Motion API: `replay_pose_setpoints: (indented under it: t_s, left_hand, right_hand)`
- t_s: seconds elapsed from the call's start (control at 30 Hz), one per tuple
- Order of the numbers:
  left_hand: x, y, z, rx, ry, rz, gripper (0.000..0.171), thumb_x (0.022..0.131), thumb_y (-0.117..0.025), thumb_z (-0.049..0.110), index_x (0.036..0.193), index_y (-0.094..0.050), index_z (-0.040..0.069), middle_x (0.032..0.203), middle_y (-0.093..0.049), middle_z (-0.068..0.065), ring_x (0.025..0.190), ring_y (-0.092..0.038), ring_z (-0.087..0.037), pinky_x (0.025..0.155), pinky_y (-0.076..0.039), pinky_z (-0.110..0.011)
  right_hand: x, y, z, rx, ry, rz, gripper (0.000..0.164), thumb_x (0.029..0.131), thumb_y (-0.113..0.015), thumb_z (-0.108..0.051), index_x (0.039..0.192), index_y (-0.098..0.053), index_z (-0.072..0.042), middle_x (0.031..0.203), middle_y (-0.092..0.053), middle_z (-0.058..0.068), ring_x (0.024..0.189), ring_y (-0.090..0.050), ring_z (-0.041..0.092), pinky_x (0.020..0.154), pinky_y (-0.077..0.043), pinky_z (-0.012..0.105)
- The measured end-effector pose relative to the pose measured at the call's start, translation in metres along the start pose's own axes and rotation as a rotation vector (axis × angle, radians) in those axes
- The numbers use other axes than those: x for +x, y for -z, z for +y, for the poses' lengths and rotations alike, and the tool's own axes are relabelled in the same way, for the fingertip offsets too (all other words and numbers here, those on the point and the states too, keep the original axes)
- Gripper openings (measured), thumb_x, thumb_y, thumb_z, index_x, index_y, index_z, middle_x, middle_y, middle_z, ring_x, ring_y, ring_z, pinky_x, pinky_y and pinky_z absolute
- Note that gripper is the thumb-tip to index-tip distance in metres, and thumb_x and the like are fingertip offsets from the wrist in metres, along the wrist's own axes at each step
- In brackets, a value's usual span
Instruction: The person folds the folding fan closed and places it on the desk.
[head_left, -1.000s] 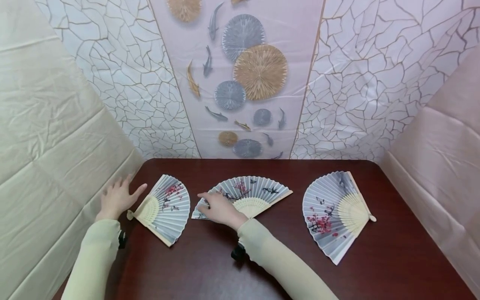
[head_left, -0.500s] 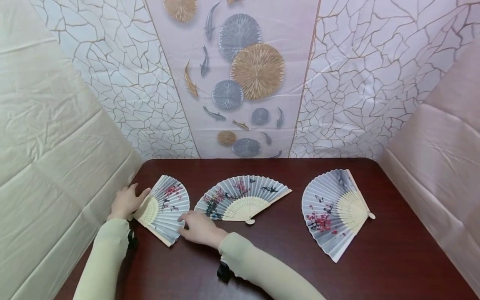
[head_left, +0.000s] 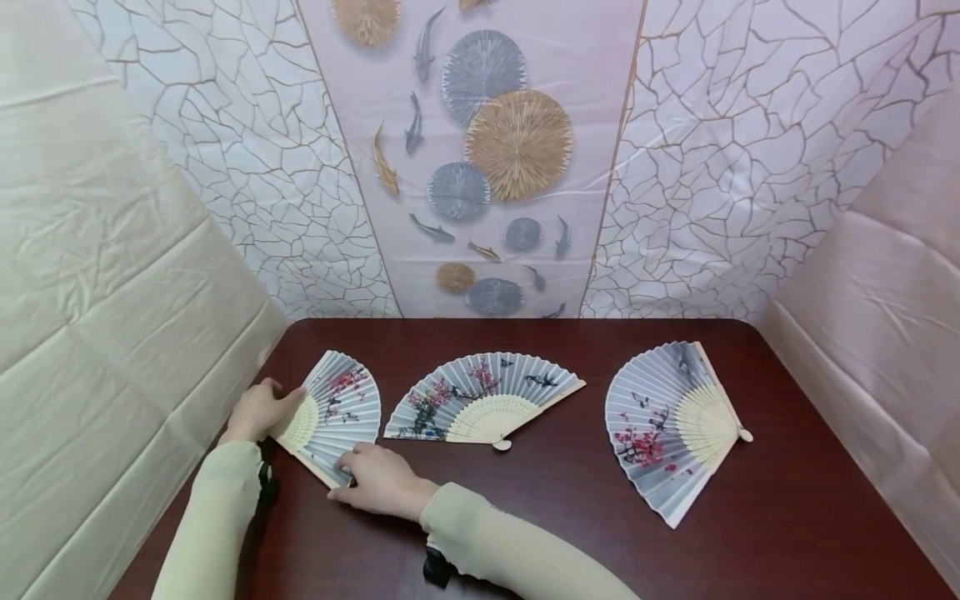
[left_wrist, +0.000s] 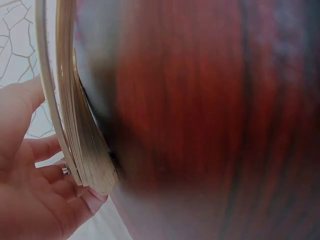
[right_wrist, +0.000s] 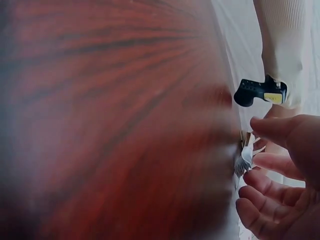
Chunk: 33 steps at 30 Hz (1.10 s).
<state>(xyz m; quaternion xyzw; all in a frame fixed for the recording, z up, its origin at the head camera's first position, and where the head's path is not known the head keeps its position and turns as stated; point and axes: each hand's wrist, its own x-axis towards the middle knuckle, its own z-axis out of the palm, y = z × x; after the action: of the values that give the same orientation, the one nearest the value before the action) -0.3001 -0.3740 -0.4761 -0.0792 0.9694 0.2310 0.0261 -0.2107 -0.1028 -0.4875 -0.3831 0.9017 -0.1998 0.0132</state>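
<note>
A pale grey folding fan [head_left: 348, 417] with pink blossoms lies spread at the left, its pivot end toward the left edge of the table. My left hand [head_left: 257, 410] holds that narrow end, with its thumb across the cream ribs. In the left wrist view the fan's stacked ribs [left_wrist: 90, 150] lie against the curled fingers [left_wrist: 55, 190]. My right hand [head_left: 382, 482] is at the fan's near corner, thumb and fingers spread apart around it. The right wrist view shows the pleated fan edge [right_wrist: 244, 159] right by the fingertips [right_wrist: 257, 161], with the thumb standing off from them.
A second spread folding fan [head_left: 487, 400] lies in the middle, its pivot toward me. Another open fan [head_left: 671, 429] lies at the right with its pivot to the right. All are on a dark red-brown table [head_left: 570, 517], with patterned cloth [head_left: 517, 142] hanging behind.
My right hand has moved left and nearer, from over the middle fan to the left fan's near corner. My left hand has come right onto that fan's pivot end.
</note>
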Motion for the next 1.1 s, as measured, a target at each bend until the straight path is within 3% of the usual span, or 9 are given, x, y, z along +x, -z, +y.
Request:
replay_pose_setpoints:
  t_s: [0.1,0.37,0.6,0.8,0.97,1.03,1.1]
  left_hand:
    - [0.000,-0.001,0.000,-0.001,0.008,-0.003,0.070,0.097,-0.058,0.053,0.117,-0.050,-0.013,0.106,-0.058,-0.033,0.085,-0.057,-0.039,0.065,-0.051,-0.044]
    - [-0.001,-0.002,0.000,-0.056,-0.001,-0.015,0.051,0.098,-0.060,0.047,0.094,-0.053,-0.003,0.078,-0.055,-0.015,0.065,-0.052,-0.028,0.050,-0.045,-0.034]
    - [-0.004,0.001,0.002,-0.041,-0.025,-0.006,0.039,0.100,-0.059,0.035,0.088,-0.055,-0.002,0.081,-0.058,-0.016,0.074,-0.055,-0.029,0.059,-0.044,-0.034]
    - [-0.002,0.003,0.004,-0.028,-0.044,-0.012,0.038,0.099,-0.062,0.032,0.087,-0.058,-0.003,0.080,-0.061,-0.016,0.071,-0.056,-0.028,0.056,-0.045,-0.034]
    - [0.001,0.005,0.005,-0.012,-0.013,-0.060,0.035,0.099,-0.062,0.029,0.084,-0.061,-0.002,0.078,-0.061,-0.013,0.067,-0.056,-0.025,0.053,-0.046,-0.033]
    - [0.002,0.006,0.007,0.007,0.003,-0.089,0.036,0.099,-0.061,0.028,0.083,-0.060,-0.004,0.078,-0.060,-0.015,0.069,-0.056,-0.027,0.056,-0.047,-0.035]
    - [0.003,0.008,0.010,0.034,0.012,-0.123,0.039,0.099,-0.059,0.026,0.091,-0.059,-0.012,0.086,-0.061,-0.024,0.078,-0.059,-0.035,0.065,-0.052,-0.041]
  right_hand:
    - [0.000,-0.001,-0.002,-0.012,0.003,0.004,0.036,0.092,-0.072,-0.047,0.118,-0.073,-0.023,0.102,-0.063,-0.009,0.082,-0.056,0.000,0.065,-0.048,0.015]
    - [0.000,-0.004,-0.001,-0.045,0.014,0.018,0.023,0.090,-0.076,-0.042,0.107,-0.076,-0.026,0.092,-0.059,-0.010,0.078,-0.053,0.001,0.062,-0.045,0.015]
    - [-0.002,-0.003,0.001,-0.070,0.026,0.005,0.018,0.088,-0.078,-0.038,0.102,-0.078,-0.026,0.092,-0.057,-0.010,0.078,-0.053,0.002,0.060,-0.044,0.014]
    - [-0.001,-0.001,0.004,-0.099,-0.001,0.006,0.017,0.088,-0.078,-0.033,0.103,-0.079,-0.024,0.093,-0.059,-0.008,0.081,-0.056,0.005,0.060,-0.047,0.017]
    - [0.000,0.001,0.007,-0.091,-0.020,0.007,0.015,0.087,-0.077,-0.027,0.102,-0.079,-0.021,0.093,-0.064,-0.007,0.082,-0.061,0.007,0.059,-0.049,0.020]
    - [0.000,0.003,0.009,-0.081,-0.028,0.012,0.013,0.086,-0.077,-0.025,0.099,-0.078,-0.020,0.092,-0.065,-0.007,0.081,-0.062,0.007,0.058,-0.050,0.020]
    - [0.001,0.005,0.011,-0.067,-0.042,0.014,0.011,0.085,-0.077,-0.024,0.095,-0.077,-0.020,0.089,-0.066,-0.009,0.079,-0.062,0.006,0.057,-0.049,0.021]
